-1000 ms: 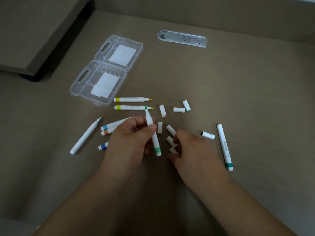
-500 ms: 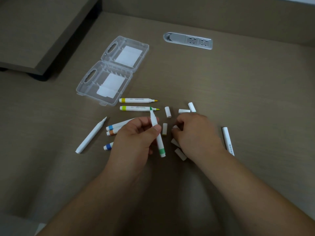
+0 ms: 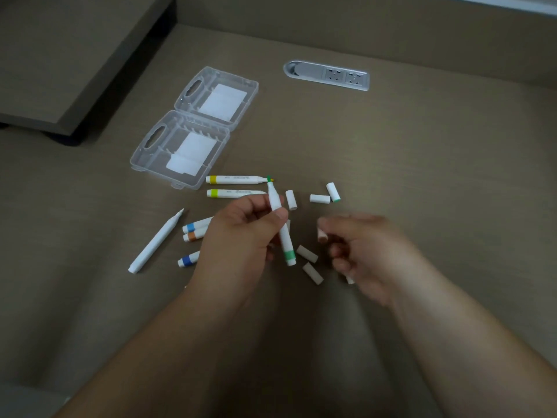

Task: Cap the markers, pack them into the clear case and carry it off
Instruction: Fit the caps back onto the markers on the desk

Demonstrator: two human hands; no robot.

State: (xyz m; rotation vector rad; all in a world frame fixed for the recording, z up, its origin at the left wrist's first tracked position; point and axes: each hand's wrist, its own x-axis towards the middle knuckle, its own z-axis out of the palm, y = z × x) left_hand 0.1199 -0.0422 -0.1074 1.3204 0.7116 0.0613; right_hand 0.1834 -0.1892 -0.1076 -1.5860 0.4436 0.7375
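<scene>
So the right hand (image 3: 358,251) has pulled back from the scattered white caps and now pinches a small cap (image 3: 322,235), blurry though. Left hand (image 3: 241,233) grips the uncapped green-banded white marker (image 3: 281,224), tip pointing far. Capping looks next. Clear plastic case (image 3: 180,149) lies open, far left.

Left hand (image 3: 241,236): your forearm comes in from the lower left, back of the hand facing up. Fingers are curled, with the thumb and forefinger pinching a green-banded marker (image 3: 281,227) at its middle, tip pointing away from you.

Right hand (image 3: 361,248): your forearm comes in from the lower right. The hand is motion-blurred, fingers curled inward, fingertips pinching a small cap (image 3: 322,235). The two hands are near each other, apart.
</scene>
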